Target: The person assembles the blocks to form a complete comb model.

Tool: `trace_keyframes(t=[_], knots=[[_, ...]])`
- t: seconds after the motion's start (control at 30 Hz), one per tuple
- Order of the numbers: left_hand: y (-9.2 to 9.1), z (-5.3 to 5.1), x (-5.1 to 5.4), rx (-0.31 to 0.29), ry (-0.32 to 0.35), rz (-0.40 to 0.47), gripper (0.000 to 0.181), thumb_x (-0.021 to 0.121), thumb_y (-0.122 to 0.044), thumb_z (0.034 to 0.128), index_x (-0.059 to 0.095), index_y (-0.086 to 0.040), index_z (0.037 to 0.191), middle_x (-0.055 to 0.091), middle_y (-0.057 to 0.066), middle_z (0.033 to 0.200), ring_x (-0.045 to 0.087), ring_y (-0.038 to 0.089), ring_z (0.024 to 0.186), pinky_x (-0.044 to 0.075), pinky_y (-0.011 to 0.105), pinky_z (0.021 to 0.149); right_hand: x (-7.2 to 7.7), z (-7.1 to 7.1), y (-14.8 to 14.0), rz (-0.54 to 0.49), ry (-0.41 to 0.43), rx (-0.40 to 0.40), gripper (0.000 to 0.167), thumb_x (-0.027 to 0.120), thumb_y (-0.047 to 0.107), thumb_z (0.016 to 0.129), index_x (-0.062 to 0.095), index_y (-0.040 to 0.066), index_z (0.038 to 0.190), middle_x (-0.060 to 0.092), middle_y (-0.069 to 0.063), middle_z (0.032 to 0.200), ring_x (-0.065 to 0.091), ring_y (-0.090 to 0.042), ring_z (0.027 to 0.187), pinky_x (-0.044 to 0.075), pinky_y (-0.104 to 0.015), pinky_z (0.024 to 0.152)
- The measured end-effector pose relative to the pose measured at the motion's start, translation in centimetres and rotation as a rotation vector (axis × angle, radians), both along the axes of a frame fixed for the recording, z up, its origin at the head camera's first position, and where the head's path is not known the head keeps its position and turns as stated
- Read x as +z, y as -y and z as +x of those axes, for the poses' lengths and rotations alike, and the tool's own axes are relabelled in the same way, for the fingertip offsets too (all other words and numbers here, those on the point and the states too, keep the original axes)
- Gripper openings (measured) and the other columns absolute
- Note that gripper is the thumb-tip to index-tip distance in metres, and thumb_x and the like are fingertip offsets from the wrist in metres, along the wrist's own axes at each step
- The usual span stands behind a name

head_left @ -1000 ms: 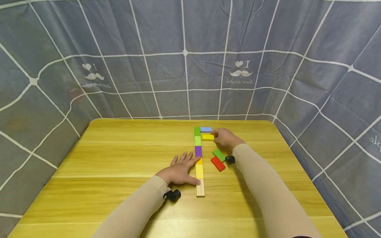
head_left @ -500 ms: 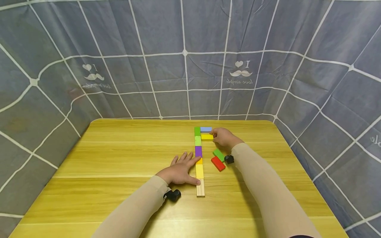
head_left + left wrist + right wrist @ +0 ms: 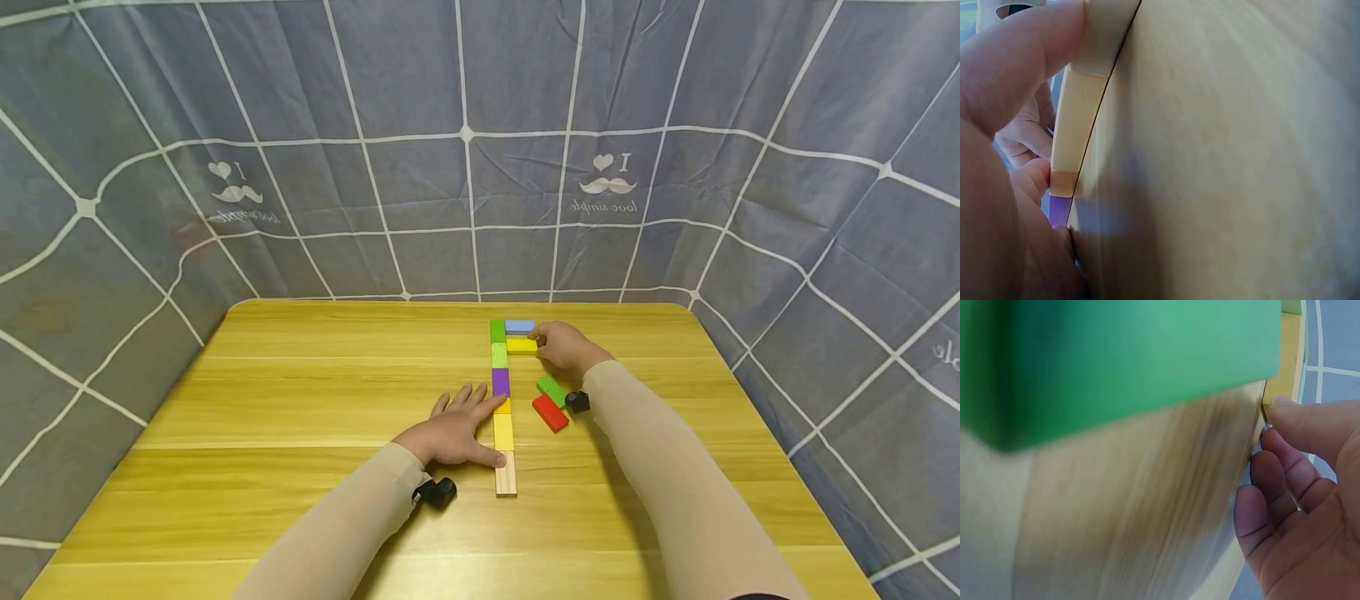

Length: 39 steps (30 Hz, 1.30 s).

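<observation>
A column of flat blocks runs away from me in the head view: plain wood (image 3: 506,479), pale yellow (image 3: 503,432), orange (image 3: 502,407), purple (image 3: 501,382), light green (image 3: 499,356) and dark green (image 3: 498,331). A blue block (image 3: 520,327) lies crosswise at the far end. Just nearer, a yellow block (image 3: 521,346) sits crosswise against the column, its right end pinched by my right hand (image 3: 567,346). My left hand (image 3: 453,427) spreads its fingers beside the column; index fingertip and thumb touch the orange and plain wood blocks.
A loose green block (image 3: 552,390) and a red block (image 3: 551,413) lie right of the column, near the right wrist's black camera (image 3: 577,402). Behind the wooden table (image 3: 315,375) hangs a grey curtain (image 3: 412,192).
The yellow block has slid slightly left with my right hand and now meets the column. Over the last half second nothing visibly moves; my left hand has stayed in place.
</observation>
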<state>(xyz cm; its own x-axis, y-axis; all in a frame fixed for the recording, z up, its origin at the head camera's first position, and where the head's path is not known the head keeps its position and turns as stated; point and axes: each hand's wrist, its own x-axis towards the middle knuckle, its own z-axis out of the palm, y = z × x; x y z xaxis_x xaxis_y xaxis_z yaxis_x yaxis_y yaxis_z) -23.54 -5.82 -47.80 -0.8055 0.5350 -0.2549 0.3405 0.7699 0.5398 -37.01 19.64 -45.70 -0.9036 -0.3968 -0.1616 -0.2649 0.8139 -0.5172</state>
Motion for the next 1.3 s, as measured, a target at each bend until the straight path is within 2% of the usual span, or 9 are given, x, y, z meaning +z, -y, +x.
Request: trace_keyframes(t=[0.17,0.37,0.47,0.63,0.8,0.9,1.07,1.17,1.3], knots=[[-0.2,0.1,0.1,-0.002,0.002,0.003,0.105,0.076,-0.065,0.0853,0.022,-0.035,0.169,0.005,0.007,0.179,-0.003,0.034,0.166,-0.005,0.062,0.131,-0.1,0.1,-0.2,-0.021,0.024,-0.017,0.044,0.058,0.004,0.104,0.058,0.002,0.148,0.067,-0.018,0.133,0.058,-0.027,0.111,0.049,-0.047,0.113],[-0.3,0.1,-0.1,-0.006,-0.004,-0.001,0.105,0.076,-0.066,0.0852,0.022,-0.034,0.169,0.005,0.007,0.179,-0.002,0.034,0.166,-0.004,0.062,0.131,0.0,0.3,-0.8,-0.025,0.022,-0.012,0.046,0.059,0.008,0.104,0.056,0.003,0.150,0.066,-0.021,0.137,0.062,-0.032,0.125,0.049,-0.049,0.114],[-0.4,0.1,-0.1,-0.008,-0.005,-0.001,0.105,0.076,-0.066,0.0854,0.021,-0.035,0.169,0.005,0.006,0.179,-0.003,0.033,0.166,-0.005,0.062,0.131,0.4,0.8,-1.3,-0.045,0.024,-0.012,0.046,0.059,0.010,0.105,0.055,0.004,0.151,0.066,-0.021,0.137,0.062,-0.034,0.126,0.049,-0.050,0.114],[-0.3,0.0,-0.2,-0.009,-0.007,0.001,0.105,0.075,-0.066,0.0856,0.021,-0.035,0.169,0.004,0.007,0.179,-0.004,0.034,0.166,-0.005,0.062,0.130,1.1,1.9,-2.2,-0.060,0.025,-0.008,0.045,0.059,0.017,0.107,0.056,0.005,0.150,0.067,-0.018,0.132,0.063,-0.032,0.122,0.051,-0.050,0.111],[-0.2,-0.1,-0.5,-0.008,-0.003,0.004,0.106,0.076,-0.066,0.0851,0.021,-0.034,0.170,0.003,0.007,0.179,-0.005,0.034,0.166,-0.007,0.062,0.130,1.3,3.1,-3.0,-0.049,0.021,0.015,0.044,0.063,0.021,0.106,0.059,0.004,0.147,0.069,-0.013,0.123,0.063,-0.026,0.110,0.052,-0.047,0.103],[-0.2,-0.1,-0.7,-0.001,0.001,0.001,0.106,0.076,-0.065,0.0854,0.019,-0.035,0.170,0.001,0.006,0.179,-0.006,0.032,0.166,-0.008,0.061,0.130,1.1,3.8,-3.5,-0.030,0.013,0.032,0.043,0.065,0.023,0.105,0.062,0.005,0.144,0.070,-0.009,0.119,0.064,-0.023,0.106,0.053,-0.045,0.100],[0.0,0.1,-0.1,-0.006,0.012,0.009,0.105,0.075,-0.064,0.0862,0.021,-0.032,0.170,0.003,0.009,0.179,-0.005,0.034,0.166,-0.007,0.062,0.130,0.9,4.7,-4.1,-0.016,0.015,0.058,0.044,0.068,0.023,0.103,0.063,0.004,0.142,0.072,-0.009,0.118,0.064,-0.020,0.101,0.054,-0.039,0.093],[0.1,0.2,0.1,-0.010,0.012,0.019,0.105,0.076,-0.065,0.0861,0.022,-0.031,0.170,0.005,0.010,0.179,-0.003,0.036,0.166,-0.006,0.063,0.130,0.6,5.1,-4.3,-0.028,0.050,0.054,0.047,0.071,0.023,0.102,0.062,0.003,0.143,0.071,-0.011,0.118,0.063,-0.019,0.097,0.054,-0.035,0.086],[0.1,0.1,-0.2,-0.008,0.008,0.019,0.105,0.075,-0.065,0.0855,0.021,-0.033,0.170,0.003,0.009,0.179,-0.005,0.034,0.166,-0.007,0.063,0.130,0.1,5.7,-4.5,-0.047,0.086,0.043,0.051,0.075,0.025,0.100,0.062,0.003,0.143,0.071,-0.011,0.116,0.061,-0.019,0.095,0.053,-0.032,0.082]])
